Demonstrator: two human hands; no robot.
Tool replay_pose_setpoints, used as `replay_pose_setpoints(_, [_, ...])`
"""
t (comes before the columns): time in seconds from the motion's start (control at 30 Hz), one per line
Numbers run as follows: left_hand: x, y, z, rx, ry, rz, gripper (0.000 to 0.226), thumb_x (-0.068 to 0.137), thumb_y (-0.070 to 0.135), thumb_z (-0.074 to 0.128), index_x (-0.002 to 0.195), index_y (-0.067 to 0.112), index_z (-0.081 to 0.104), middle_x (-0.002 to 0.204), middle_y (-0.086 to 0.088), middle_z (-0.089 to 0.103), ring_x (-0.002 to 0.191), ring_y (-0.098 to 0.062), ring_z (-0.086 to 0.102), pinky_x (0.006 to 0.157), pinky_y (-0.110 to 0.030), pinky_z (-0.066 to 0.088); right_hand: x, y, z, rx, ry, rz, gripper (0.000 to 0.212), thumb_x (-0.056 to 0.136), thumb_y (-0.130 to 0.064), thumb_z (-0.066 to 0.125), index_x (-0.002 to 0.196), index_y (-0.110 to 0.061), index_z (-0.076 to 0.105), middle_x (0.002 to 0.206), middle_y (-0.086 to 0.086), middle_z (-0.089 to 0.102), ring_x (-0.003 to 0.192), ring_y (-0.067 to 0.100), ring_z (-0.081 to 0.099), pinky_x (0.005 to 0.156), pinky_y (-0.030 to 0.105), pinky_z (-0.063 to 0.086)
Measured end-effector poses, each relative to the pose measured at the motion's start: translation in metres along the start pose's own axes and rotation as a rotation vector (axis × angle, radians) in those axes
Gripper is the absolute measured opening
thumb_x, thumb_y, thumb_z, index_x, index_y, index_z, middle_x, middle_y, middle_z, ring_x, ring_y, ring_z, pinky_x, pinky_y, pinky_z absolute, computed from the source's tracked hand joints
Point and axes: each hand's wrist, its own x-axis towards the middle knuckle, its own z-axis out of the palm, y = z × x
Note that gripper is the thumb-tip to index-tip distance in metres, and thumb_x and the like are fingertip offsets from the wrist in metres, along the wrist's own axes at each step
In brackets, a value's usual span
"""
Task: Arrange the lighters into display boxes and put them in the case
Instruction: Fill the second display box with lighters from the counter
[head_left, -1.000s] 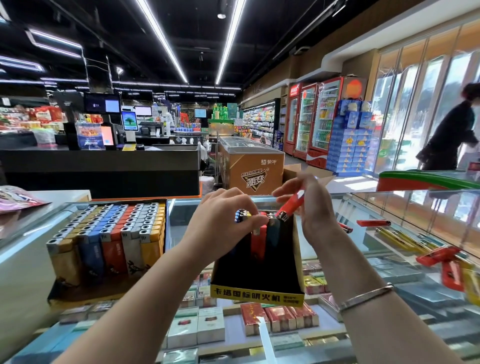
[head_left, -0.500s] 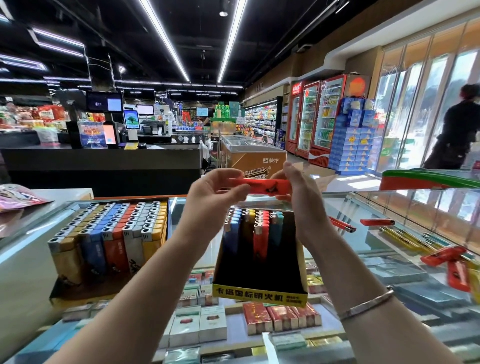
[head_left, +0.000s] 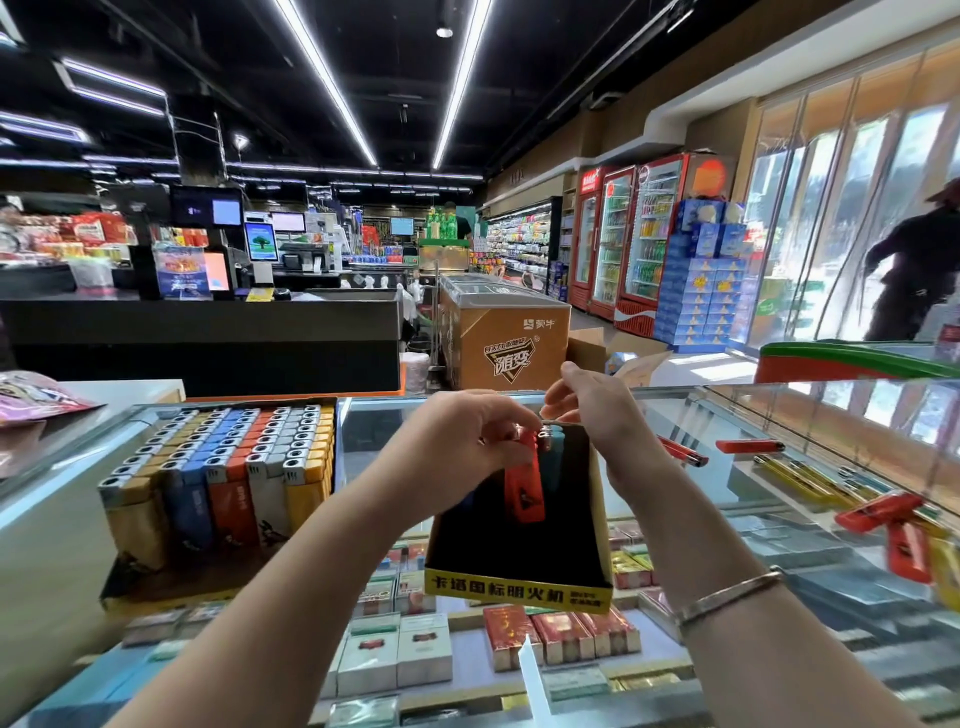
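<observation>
A black display box (head_left: 519, 592) with a yellow front strip stands tilted on the glass case (head_left: 810, 415). My left hand (head_left: 457, 447) pinches the metal top of a red lighter (head_left: 524, 488), which stands upright inside the box beside a teal lighter (head_left: 555, 452). Other lighters at the box's left are hidden behind my left hand. My right hand (head_left: 608, 421) hovers at the box's back right corner, fingers loosely bent and holding nothing. A full display box (head_left: 223, 467) of yellow, blue, orange and white lighters sits to the left.
Loose red lighters (head_left: 878, 512) and yellow ones (head_left: 800, 475) lie on the glass to the right. Cigarette packs (head_left: 561, 636) fill the case under the glass. A pink packet (head_left: 36, 395) lies at far left. A person (head_left: 919, 260) stands by the doors at far right.
The red lighter was held level between both hands above the box. My left hand has since turned it upright and lowered it into the box, and my right hand has let go.
</observation>
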Motion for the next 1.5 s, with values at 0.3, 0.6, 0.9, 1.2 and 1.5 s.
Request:
replay_pose_setpoints(0.3, [-0.001, 0.009, -0.002, 0.227, -0.049, 0.112, 0.018, 0.077, 0.019, 0.074, 0.095, 0.022, 0.073, 0.085, 0.02, 0.059, 0.079, -0.006, 0.06, 0.075, -0.028, 0.053, -0.001, 0.001, 0.004, -0.117, -0.041, 0.008, 0.051, 0.1, -0.038, 0.034, 0.07, -0.008, 0.063, 0.068, 0.002, 0.062, 0.066, 0.01, 0.055, 0.061, 0.026, 0.038])
replay_pose_setpoints(0.6, [0.0, 0.004, 0.005, 0.453, -0.074, 0.215, 0.019, 0.082, 0.025, 0.07, 0.1, 0.024, 0.071, 0.09, 0.019, 0.044, 0.074, -0.004, 0.049, 0.066, -0.016, 0.038, 0.001, 0.005, 0.005, -0.163, -0.044, -0.009, 0.052, 0.1, -0.038, 0.033, 0.07, -0.008, 0.064, 0.077, 0.005, 0.062, 0.079, 0.017, 0.055, 0.073, 0.03, 0.042])
replay_pose_setpoints(0.9, [0.001, -0.022, 0.01, 0.236, -0.043, -0.043, 0.073, 0.069, 0.043, 0.077, 0.132, 0.041, 0.041, 0.135, 0.012, 0.038, 0.114, 0.003, 0.018, 0.098, -0.032, 0.024, -0.001, 0.005, 0.003, -0.122, -0.098, 0.021, 0.042, 0.099, -0.03, 0.038, 0.07, -0.012, 0.062, 0.078, 0.005, 0.058, 0.08, 0.017, 0.053, 0.073, 0.03, 0.04])
replay_pose_setpoints(1.2, [0.0, -0.039, 0.026, -0.251, -0.067, -0.328, 0.103, 0.051, 0.053, 0.08, 0.137, 0.039, 0.025, 0.147, -0.001, 0.031, 0.115, -0.005, 0.033, 0.087, -0.022, 0.033, 0.006, 0.012, -0.001, -0.074, 0.044, -0.005, 0.034, 0.096, -0.022, 0.044, 0.069, -0.012, 0.063, 0.072, 0.004, 0.062, 0.071, 0.015, 0.057, 0.066, 0.03, 0.043])
replay_pose_setpoints(1.5, [0.001, -0.039, 0.042, -0.208, -0.043, -0.269, 0.095, 0.054, 0.047, 0.082, 0.131, 0.043, 0.026, 0.143, 0.003, 0.033, 0.113, -0.002, 0.032, 0.076, -0.008, 0.029, 0.041, 0.068, -0.067, -1.005, 0.1, 0.23, 0.034, 0.095, -0.019, 0.038, 0.123, -0.004, 0.052, 0.123, 0.019, 0.055, 0.112, 0.036, 0.051, 0.094, 0.042, 0.044])
